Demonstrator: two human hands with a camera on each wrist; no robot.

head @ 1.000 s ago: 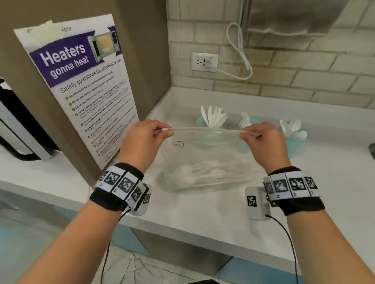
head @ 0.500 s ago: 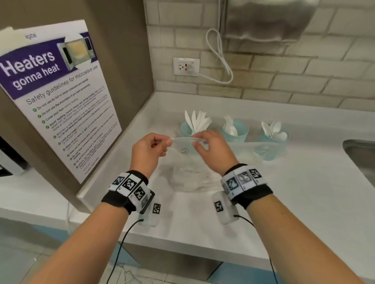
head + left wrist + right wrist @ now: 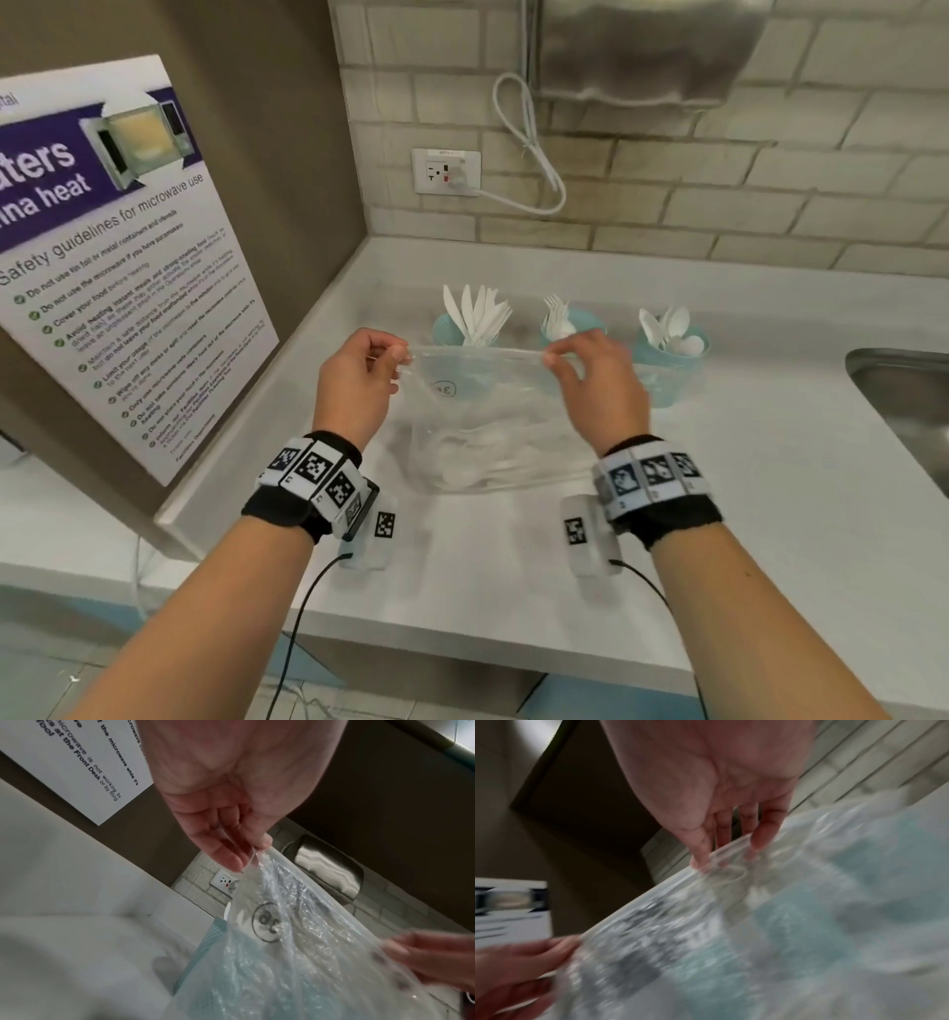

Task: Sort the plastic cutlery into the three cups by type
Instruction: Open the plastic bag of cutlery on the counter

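A clear zip bag (image 3: pixel 493 421) marked with a circled number hangs over the counter, with white plastic cutlery (image 3: pixel 477 462) lying in its bottom. My left hand (image 3: pixel 359 380) pinches the bag's top left corner (image 3: pixel 250 860). My right hand (image 3: pixel 580 370) pinches the top edge further right (image 3: pixel 721 858). Behind the bag stand three light blue cups: the left cup (image 3: pixel 449 329) holds knives, the middle cup (image 3: pixel 570 329) forks, the right cup (image 3: pixel 672 354) spoons.
The pale counter (image 3: pixel 770 488) runs to a brick wall with a socket (image 3: pixel 447 172) and white cable. A brown panel with a microwave poster (image 3: pixel 118 267) stands on the left. A steel sink (image 3: pixel 909 401) lies at the right edge, a metal dispenser (image 3: pixel 642 51) above.
My right hand slid along the bag's top edge toward my left hand, then moved back to the right. The bag's top is stretched between both hands again.
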